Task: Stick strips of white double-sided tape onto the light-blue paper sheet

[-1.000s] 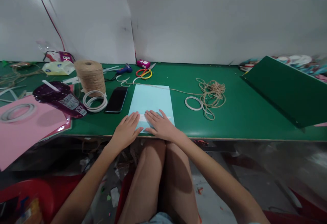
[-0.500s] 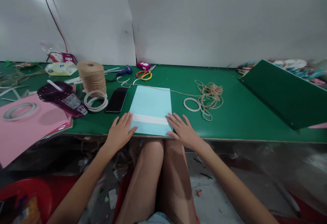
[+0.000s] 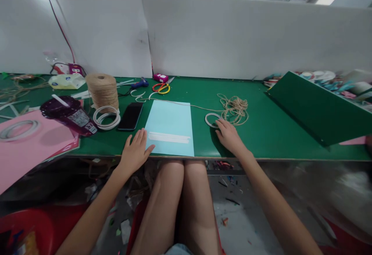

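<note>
The left hand (image 3: 134, 150) is lying flat at the left edge of a light blue sheet (image 3: 171, 117), fingers extended and thumb spread onto the paper; its grip is holding nothing. The sheet is lying at the front edge of the bench (image 3: 270, 138), directly in front of the person's knees (image 3: 171, 169), and a white strip (image 3: 169, 137) is running across its lower part. The right hand (image 3: 229, 135) is reaching over the bench to the right of the sheet, its fingertips meeting the near right side of a white ring (image 3: 206, 121); I cannot tell whether that grip is clasping the ring or only touching it. Just beyond those fingers a tangle of twine (image 3: 235, 109) is lying loose, and one strand is stretching left across the top of the sheet. To the left of the sheet a black phone (image 3: 130, 116) is lying on the bench, with a spool of twine (image 3: 102, 92) standing behind more white rings (image 3: 107, 126). Farther left a purple cup (image 3: 71, 115) is leaning over pink sheets (image 3: 37, 146). Scissors (image 3: 165, 91) with red and yellow handles are lying beyond the blue sheet, near a small purple box (image 3: 161, 77)
</note>
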`<act>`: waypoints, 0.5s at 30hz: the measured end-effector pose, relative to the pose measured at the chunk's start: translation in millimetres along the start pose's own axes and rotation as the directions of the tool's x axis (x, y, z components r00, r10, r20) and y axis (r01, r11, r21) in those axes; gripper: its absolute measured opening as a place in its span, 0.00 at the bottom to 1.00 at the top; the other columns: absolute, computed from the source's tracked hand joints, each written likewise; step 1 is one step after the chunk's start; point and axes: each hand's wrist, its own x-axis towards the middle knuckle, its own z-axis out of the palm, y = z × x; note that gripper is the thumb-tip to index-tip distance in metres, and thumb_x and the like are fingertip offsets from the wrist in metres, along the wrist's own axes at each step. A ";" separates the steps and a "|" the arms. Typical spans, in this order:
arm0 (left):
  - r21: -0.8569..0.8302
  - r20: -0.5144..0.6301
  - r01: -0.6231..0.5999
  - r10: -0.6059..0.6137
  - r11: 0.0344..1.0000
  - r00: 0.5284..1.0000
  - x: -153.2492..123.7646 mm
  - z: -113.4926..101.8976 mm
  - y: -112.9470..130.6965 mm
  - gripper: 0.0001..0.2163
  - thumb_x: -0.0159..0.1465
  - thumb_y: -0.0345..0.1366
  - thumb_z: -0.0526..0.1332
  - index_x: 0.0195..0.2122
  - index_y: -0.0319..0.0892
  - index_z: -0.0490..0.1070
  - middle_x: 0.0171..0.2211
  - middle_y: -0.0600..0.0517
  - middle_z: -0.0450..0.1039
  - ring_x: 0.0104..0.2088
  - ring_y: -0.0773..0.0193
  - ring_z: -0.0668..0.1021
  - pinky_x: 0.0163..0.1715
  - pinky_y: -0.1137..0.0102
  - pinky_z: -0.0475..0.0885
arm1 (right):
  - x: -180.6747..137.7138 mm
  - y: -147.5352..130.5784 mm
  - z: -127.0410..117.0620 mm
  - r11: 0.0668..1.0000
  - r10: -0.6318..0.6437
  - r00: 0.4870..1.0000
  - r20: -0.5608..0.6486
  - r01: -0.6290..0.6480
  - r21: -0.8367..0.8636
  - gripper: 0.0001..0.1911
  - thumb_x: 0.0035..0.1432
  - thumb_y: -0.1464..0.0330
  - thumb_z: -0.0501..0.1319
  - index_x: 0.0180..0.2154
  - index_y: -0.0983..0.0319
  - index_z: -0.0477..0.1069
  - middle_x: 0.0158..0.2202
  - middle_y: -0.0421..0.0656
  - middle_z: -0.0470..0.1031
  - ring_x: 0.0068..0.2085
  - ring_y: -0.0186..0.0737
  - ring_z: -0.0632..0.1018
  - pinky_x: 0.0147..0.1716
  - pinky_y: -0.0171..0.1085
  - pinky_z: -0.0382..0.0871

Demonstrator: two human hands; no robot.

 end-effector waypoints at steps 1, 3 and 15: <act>-0.009 -0.006 0.003 -0.003 1.000 1.000 0.1 0.1 0.2 0.32 0.67 0.51 0.37 0.63 0.30 0.50 0.63 0.37 0.52 0.63 0.50 0.59 0.58 0.52 0.54 | 6.2 3.3 1.4 1.000 0.013 1.000 0.003 -0.013 -0.013 0.19 0.60 0.70 0.49 0.49 0.70 0.68 0.51 0.56 0.69 0.53 0.50 0.68 0.51 0.45 0.59; -0.036 -0.026 0.000 -0.001 0.999 1.000 -0.2 0.1 0.0 0.31 0.67 0.51 0.38 0.63 0.31 0.50 0.63 0.37 0.53 0.62 0.50 0.59 0.58 0.51 0.54 | 15.9 5.1 2.3 0.999 0.025 1.000 0.011 -0.025 -0.025 0.14 0.59 0.71 0.49 0.40 0.67 0.71 0.43 0.55 0.73 0.47 0.50 0.71 0.48 0.46 0.60; -0.508 -0.403 -0.291 0.075 0.810 0.912 21.1 -52.1 59.3 0.18 0.65 0.33 0.50 0.57 0.43 0.59 0.52 0.44 0.66 0.54 0.58 0.68 0.53 0.60 0.65 | 17.1 -100.4 -53.3 0.635 0.030 0.998 -0.061 0.028 0.772 0.10 0.63 0.64 0.48 0.36 0.61 0.64 0.32 0.42 0.71 0.33 0.36 0.71 0.35 0.34 0.64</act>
